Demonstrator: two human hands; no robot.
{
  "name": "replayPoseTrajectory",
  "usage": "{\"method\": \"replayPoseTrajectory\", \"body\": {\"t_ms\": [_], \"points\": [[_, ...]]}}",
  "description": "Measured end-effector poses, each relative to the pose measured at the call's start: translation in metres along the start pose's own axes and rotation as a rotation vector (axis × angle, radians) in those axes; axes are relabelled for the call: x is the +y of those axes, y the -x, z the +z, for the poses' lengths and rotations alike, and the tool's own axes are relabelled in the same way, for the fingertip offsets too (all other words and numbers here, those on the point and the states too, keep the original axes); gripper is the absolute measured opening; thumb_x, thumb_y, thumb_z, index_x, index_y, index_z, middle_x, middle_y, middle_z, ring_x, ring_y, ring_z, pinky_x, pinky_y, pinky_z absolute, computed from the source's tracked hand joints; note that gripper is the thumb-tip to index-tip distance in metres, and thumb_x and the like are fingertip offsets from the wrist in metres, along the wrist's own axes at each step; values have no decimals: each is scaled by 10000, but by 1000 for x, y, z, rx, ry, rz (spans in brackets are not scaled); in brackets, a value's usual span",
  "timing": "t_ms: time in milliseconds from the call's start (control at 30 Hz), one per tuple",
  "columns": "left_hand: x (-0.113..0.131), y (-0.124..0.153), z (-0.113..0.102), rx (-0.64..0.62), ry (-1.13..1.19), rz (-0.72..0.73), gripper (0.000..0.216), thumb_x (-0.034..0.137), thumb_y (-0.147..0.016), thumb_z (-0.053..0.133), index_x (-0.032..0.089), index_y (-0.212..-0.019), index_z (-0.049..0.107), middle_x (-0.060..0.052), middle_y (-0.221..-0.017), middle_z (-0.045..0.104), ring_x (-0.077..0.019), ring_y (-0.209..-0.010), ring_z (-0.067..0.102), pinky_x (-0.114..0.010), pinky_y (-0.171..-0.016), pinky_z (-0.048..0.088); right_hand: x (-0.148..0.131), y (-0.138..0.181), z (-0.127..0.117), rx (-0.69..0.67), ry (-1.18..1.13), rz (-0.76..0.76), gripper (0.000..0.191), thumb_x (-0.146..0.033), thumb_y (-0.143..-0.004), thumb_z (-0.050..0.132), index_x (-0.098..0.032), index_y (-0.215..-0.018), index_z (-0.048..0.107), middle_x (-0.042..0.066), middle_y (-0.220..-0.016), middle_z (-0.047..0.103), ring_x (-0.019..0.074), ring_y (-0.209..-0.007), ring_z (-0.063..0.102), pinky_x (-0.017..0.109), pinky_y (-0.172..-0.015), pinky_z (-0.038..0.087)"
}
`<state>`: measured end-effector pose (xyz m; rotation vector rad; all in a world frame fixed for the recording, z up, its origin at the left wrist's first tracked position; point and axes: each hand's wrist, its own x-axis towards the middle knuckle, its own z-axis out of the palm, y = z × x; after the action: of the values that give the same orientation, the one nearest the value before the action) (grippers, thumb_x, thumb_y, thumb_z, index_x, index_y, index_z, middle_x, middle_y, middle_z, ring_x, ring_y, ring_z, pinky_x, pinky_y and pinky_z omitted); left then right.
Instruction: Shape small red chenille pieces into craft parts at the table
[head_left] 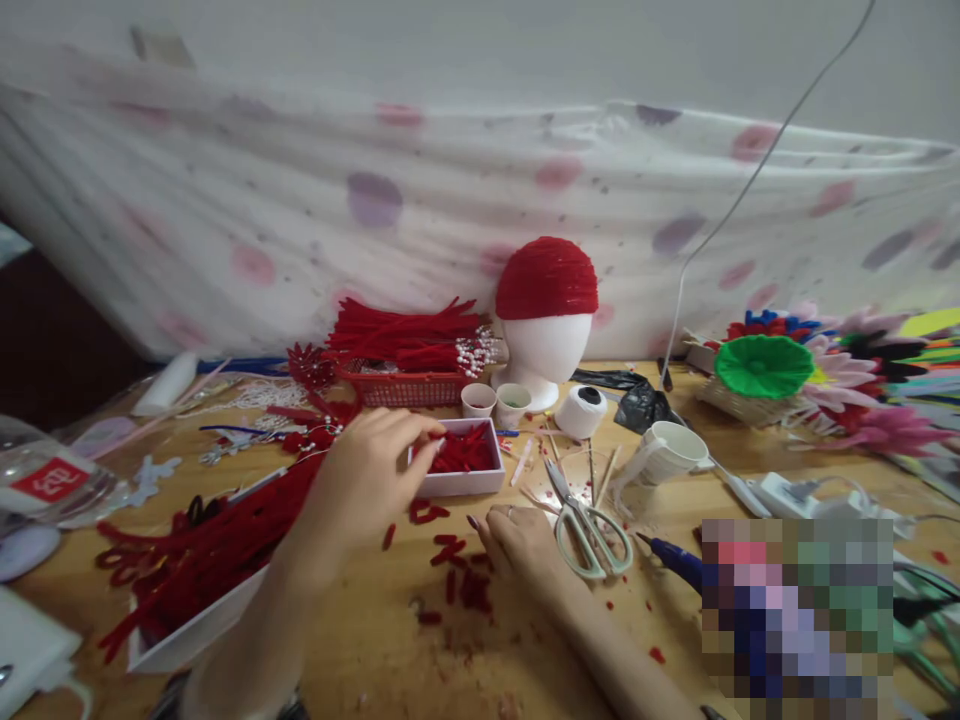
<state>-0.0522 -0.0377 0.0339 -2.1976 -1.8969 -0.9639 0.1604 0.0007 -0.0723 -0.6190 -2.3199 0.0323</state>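
Observation:
My left hand (382,458) hovers at the left end of a small white box (461,485) of short red fuzzy pieces (466,448). Its thumb and forefinger come together in a pinch; whatever lies between the tips is too small to make out. On the wooden table, my right hand (519,540) rests palm down with the thumb apart from the fingers, holding nothing that I can see. Just right of it lie scissors (585,535) with pale green handles. Cut red pieces (472,590) are scattered to its left, in front of the box.
A long white box (199,615) of red fuzzy stems stands at left. Behind are a red basket (409,390), two paper cups (514,403), a thread spool (581,412) and a white foam head (544,350) in a red cap. A mug (671,455) stands at right.

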Motion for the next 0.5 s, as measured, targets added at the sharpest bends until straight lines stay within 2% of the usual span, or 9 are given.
{"method": "replayPoseTrajectory", "body": {"t_ms": [100,200,267,400,500], "points": [[-20,-19,37,-213,-127,-63,194,253,-887,546,219,-979,714,-59,-987,725,-244,-940,616,-397,-859,444,0,2,0,-30,-36,44,349,-252,-998,343,-192,-676,466,-8,-551,491,124,-474,390,279,-486,230],[-39,-26,66,-323,-145,-102,188,308,-849,599,234,-951,739,-72,-1003,726,-276,-971,596,-419,-862,399,1,1,0,-31,-103,55,266,-216,-981,359,-189,-748,485,3,-617,530,129,-515,431,272,-507,248],[-46,-25,74,-331,-139,-110,155,303,-829,618,243,-876,753,-71,-969,732,-294,-967,583,-440,-860,364,2,0,1,-17,-150,47,214,-179,-954,384,-193,-766,485,6,-628,534,131,-521,439,272,-513,252],[-50,-22,74,-269,-92,-115,181,252,-835,582,237,-762,748,-76,-910,750,-289,-937,570,-459,-869,301,4,1,3,-6,-314,114,137,-135,-912,399,-188,-875,520,23,-695,573,146,-596,516,253,-553,336],[-53,-22,73,-242,-69,-122,198,263,-842,566,239,-766,747,-81,-898,758,-285,-940,568,-460,-878,285,6,3,5,7,-390,168,194,-94,-885,395,-183,-980,538,50,-802,615,160,-670,566,262,-615,406]]}}
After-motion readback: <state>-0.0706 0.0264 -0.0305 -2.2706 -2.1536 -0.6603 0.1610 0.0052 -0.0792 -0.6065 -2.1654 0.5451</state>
